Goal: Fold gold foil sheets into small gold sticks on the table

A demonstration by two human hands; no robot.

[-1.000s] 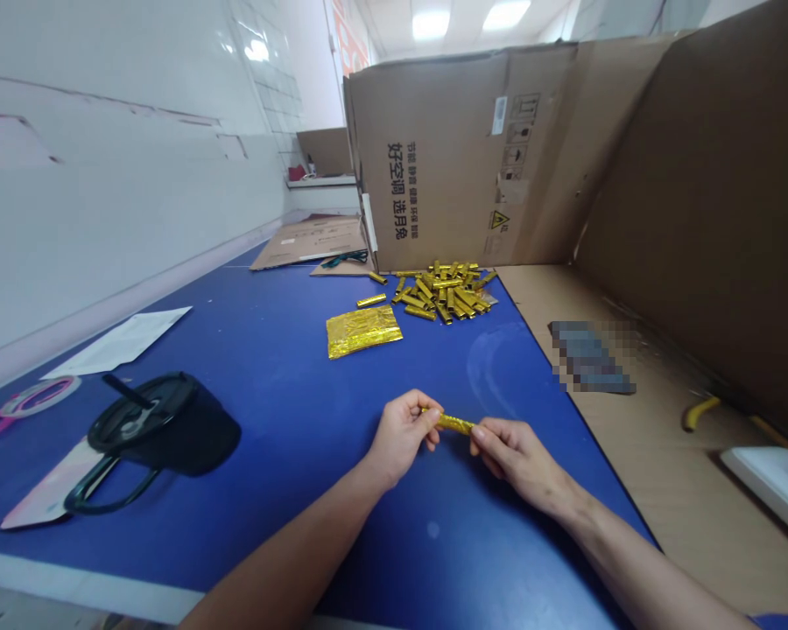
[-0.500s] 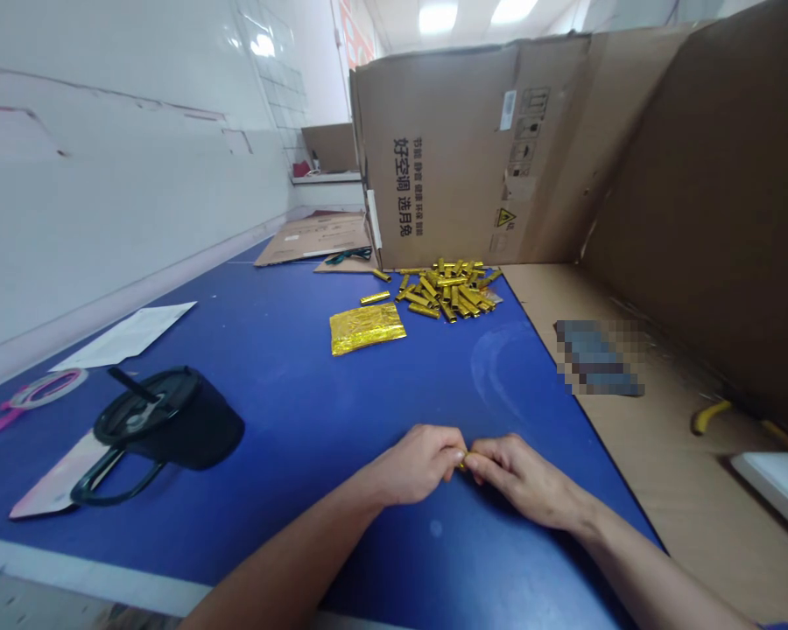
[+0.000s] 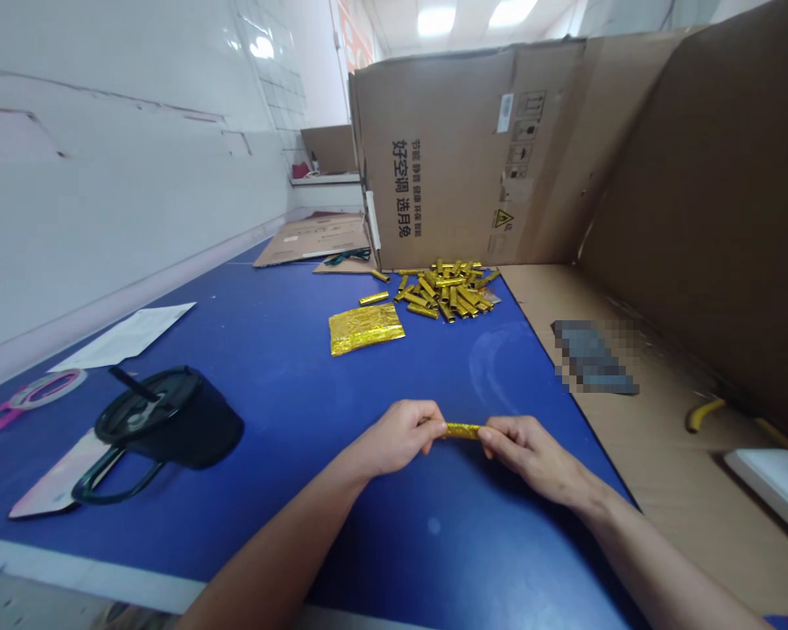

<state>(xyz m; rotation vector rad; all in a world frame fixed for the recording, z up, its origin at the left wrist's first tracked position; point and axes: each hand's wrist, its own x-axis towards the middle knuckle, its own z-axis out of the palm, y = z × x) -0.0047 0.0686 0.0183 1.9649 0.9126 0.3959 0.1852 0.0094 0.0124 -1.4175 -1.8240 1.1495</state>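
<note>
A small roll of gold foil (image 3: 463, 430) is stretched level between my two hands over the blue table. My left hand (image 3: 405, 435) pinches its left end, while my right hand (image 3: 517, 446) grips the right end; the fingers hide both ends. Farther off lies a flat stack of gold foil sheets (image 3: 366, 329), slightly crinkled. Behind it a single gold foil roll (image 3: 374, 298) rests on the table. Several more rolls form a heap (image 3: 450, 293) close to the cardboard box.
A dark lidded mug (image 3: 177, 420) stands at left, near a paper sheet (image 3: 131, 337) and a roll of tape (image 3: 49, 389). A large cardboard box (image 3: 460, 175) walls off the back. At right, a pixelated dark object (image 3: 594, 359) and a white device (image 3: 771, 490) lie on cardboard.
My hands have moved apart and slightly up, away from my body. More of the gold foil roll now shows between them.
</note>
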